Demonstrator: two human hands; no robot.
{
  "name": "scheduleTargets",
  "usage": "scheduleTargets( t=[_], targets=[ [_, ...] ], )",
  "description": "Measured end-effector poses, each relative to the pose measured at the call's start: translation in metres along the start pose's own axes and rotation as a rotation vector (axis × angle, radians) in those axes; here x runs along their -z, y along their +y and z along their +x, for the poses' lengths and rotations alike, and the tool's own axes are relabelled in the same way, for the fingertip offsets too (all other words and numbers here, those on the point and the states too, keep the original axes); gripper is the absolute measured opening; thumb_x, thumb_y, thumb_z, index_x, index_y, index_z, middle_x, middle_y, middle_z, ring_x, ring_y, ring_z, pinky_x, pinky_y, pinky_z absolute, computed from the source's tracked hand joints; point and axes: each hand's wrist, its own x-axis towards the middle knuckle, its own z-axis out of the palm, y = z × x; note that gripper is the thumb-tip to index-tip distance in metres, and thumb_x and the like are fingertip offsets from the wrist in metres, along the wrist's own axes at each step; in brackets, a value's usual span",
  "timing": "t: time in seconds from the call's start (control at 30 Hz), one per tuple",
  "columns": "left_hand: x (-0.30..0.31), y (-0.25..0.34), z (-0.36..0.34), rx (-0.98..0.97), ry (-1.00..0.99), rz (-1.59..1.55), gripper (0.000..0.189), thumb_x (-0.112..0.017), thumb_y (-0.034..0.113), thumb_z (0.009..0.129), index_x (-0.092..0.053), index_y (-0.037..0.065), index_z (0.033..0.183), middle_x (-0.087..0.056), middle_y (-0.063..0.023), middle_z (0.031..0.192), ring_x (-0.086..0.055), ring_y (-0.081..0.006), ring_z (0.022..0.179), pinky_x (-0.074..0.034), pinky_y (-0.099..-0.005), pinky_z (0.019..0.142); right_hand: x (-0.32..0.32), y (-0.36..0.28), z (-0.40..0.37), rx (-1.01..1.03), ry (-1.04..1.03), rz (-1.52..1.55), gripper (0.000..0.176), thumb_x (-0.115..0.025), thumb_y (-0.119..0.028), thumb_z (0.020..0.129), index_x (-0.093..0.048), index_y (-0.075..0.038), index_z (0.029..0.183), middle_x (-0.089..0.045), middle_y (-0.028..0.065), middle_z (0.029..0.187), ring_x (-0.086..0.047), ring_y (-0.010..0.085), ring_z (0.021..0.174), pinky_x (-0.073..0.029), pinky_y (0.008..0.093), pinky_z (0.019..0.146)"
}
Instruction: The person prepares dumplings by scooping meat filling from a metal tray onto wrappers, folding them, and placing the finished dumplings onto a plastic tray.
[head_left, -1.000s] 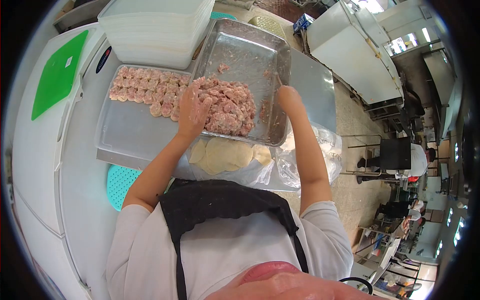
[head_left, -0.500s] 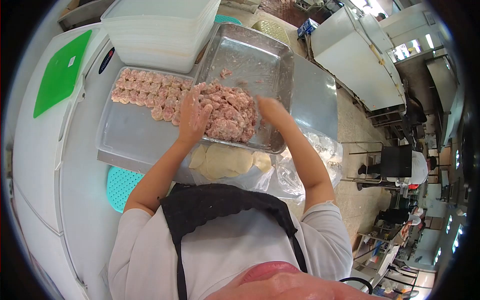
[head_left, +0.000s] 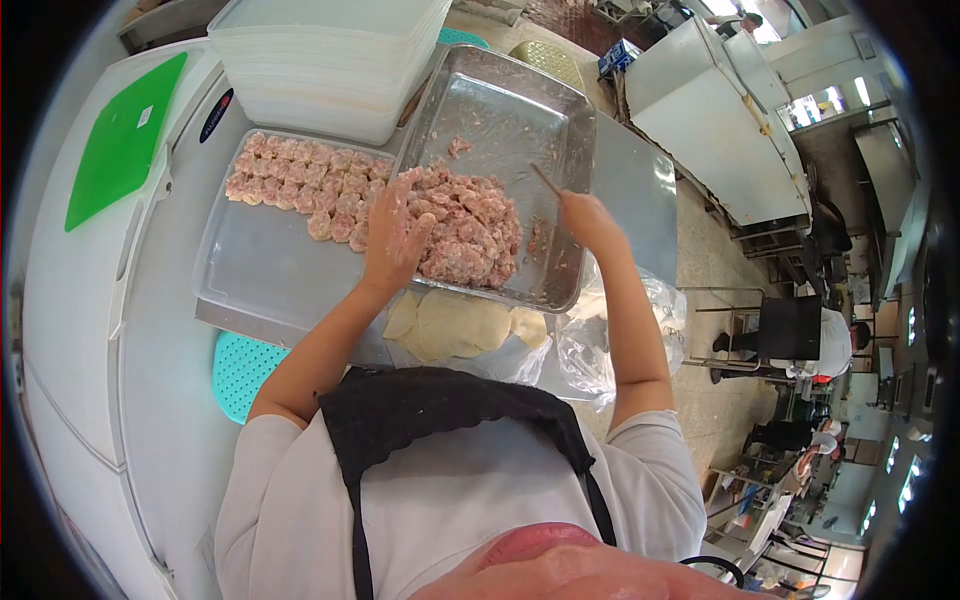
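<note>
Head view. Grips stick in right hand over pan, probably to scoop filling. Rests left hand, fingers spread, at pan's near-left rim. Keeps wrappers just below pan, handy.

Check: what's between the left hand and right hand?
Head view: the pink minced filling, heaped in the metal tray, fills that stretch. Left hand is open at its edge; right hand grips a thin stick.
</note>
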Motion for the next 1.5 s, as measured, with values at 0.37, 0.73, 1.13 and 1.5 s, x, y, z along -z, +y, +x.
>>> scheduleTargets(
  t=[0.37, 0.73, 1.13, 1.5],
  targets=[
    [-0.005, -0.016, -0.007, -0.024, -0.002, 0.019, 0.058, -0.041, 0.040, 0.096, -0.038, -0.001, 0.137, -0.046, -0.0219, 0.133, -0.042, -0.0399, 0.122, -0.028, -0.0473, 0.105, 0.014, 0.009, 0.064, 0.049, 0.134, 0.103, 0.032, -0.050, -0.011, 0.091, -0.058, -0.006, 0.121, -0.064, 0.0234, 0.094, -0.062, 0.0406, 0.088, -0.049, 0.0466, 0.075],
    [-0.004, -0.015, -0.006, -0.028, 0.023, -0.034, 0.061, -0.038, 0.043, 0.096, -0.038, -0.001, 0.138, -0.044, -0.0206, 0.137, -0.041, -0.0391, 0.125, -0.027, -0.0466, 0.107, 0.070, 0.001, 0.047, 0.312, 0.028, 0.199, 0.028, -0.051, -0.005, 0.086, -0.066, -0.006, 0.109, -0.066, 0.0208, 0.094, -0.065, 0.0360, 0.089, -0.052, 0.0444, 0.076],
    [-0.004, -0.012, -0.008, -0.050, 0.027, -0.021, 0.060, -0.041, 0.040, 0.096, -0.036, -0.001, 0.139, -0.043, -0.0201, 0.139, -0.039, -0.0391, 0.127, -0.026, -0.0465, 0.108, 0.057, -0.008, 0.028, 0.215, -0.025, 0.062, 0.035, -0.053, -0.007, 0.085, -0.062, -0.010, 0.119, -0.065, 0.0200, 0.100, -0.064, 0.0357, 0.091, -0.051, 0.0439, 0.077],
    [-0.001, -0.008, -0.005, 0.000, -0.027, -0.009, 0.062, -0.031, 0.047, 0.099, -0.037, 0.000, 0.140, -0.043, -0.0198, 0.139, -0.039, -0.0376, 0.128, -0.026, -0.0457, 0.108, 0.025, 0.001, -0.004, -0.215, 0.097, -0.353, 0.018, -0.052, -0.011, 0.085, -0.067, -0.003, 0.090, -0.069, 0.0159, 0.088, -0.068, 0.0325, 0.085, -0.055, 0.0416, 0.070]
  ],
)
